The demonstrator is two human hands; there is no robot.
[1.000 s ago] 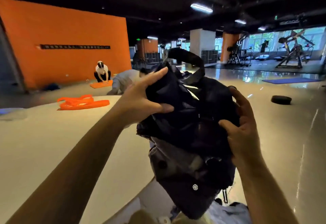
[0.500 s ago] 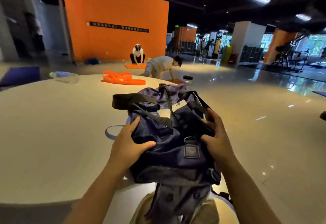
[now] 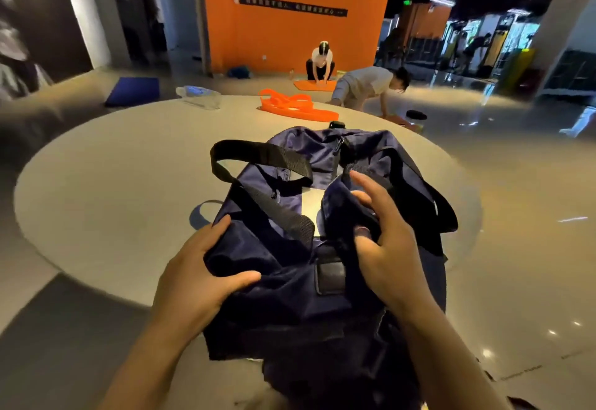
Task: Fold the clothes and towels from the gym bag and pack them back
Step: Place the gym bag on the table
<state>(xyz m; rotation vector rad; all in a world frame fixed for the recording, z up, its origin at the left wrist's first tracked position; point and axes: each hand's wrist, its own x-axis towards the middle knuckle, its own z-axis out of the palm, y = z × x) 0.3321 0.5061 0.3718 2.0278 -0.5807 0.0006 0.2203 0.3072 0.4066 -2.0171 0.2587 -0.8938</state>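
Dead centre of the frame, the bag point(image 3: 322, 248) sits on the round table point(image 3: 113, 167), its near end hanging over the table edge toward you. Your left hand point(image 3: 196, 267) has a fistful of the fabric at the near-left corner, thumb over the top and fingers wrapped round the side. Your right hand point(image 3: 383, 248) is at the mouth, fingers spread and fairly loose, thumb tucked against the rim; I can't tell if it's really pinching anything or just resting there.

Handling-wise, this thing looks floppy. It's thin, slightly shiny dark blue fabric that's slumped and creased everywhere, so I'd guess it's light and won't hold its shape when you dig in. The fabric looks like it'll slide under your palm, so keep that left grip bunched up as your anchor. The strap point(image 3: 258, 158) looping at upper left of the bag looks like stiffer webbing, a better thing to grab if you need to drag it further onto the table. Spread the mouth wide by the rim first, I reckon.

Up top there's an orange band point(image 3: 296, 108) and a bottle point(image 3: 200, 95), well apart from the bag.
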